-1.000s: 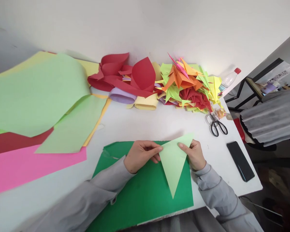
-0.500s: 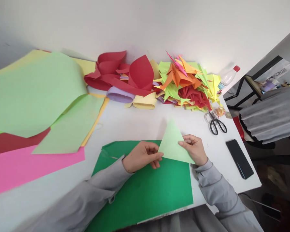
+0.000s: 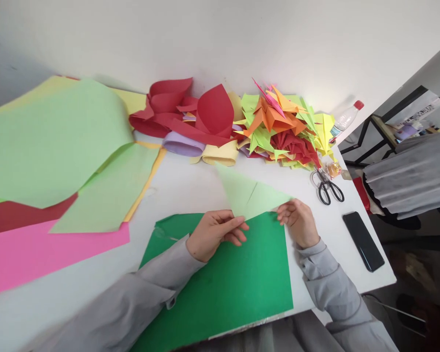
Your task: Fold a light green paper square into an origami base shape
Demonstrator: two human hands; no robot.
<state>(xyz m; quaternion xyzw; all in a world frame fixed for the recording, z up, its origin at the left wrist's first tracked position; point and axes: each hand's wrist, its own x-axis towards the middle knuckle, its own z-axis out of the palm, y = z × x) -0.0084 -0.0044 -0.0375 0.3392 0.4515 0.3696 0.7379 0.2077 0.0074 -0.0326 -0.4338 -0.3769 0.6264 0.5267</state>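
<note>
A light green folded paper triangle [image 3: 250, 194] is held just above the white table, its long point aimed away to the upper left. My left hand [image 3: 215, 233] pinches its near bottom corner between thumb and fingers. My right hand [image 3: 297, 220] grips its right corner with curled fingers. Under both hands lies a dark green sheet [image 3: 223, 283] reaching to the table's front edge.
Large light green, yellow, red and pink sheets [image 3: 55, 161] cover the left of the table. Curled red and purple paper [image 3: 190, 117] and a heap of folded paper shapes [image 3: 282, 127] line the wall. Scissors [image 3: 328, 188], a black phone [image 3: 363, 240] and a bottle [image 3: 346, 117] lie right.
The triangle has been swung round: a second ago its point hung down toward me, then stood up, and now it leans to the upper left. Both hands kept hold of it.
</note>
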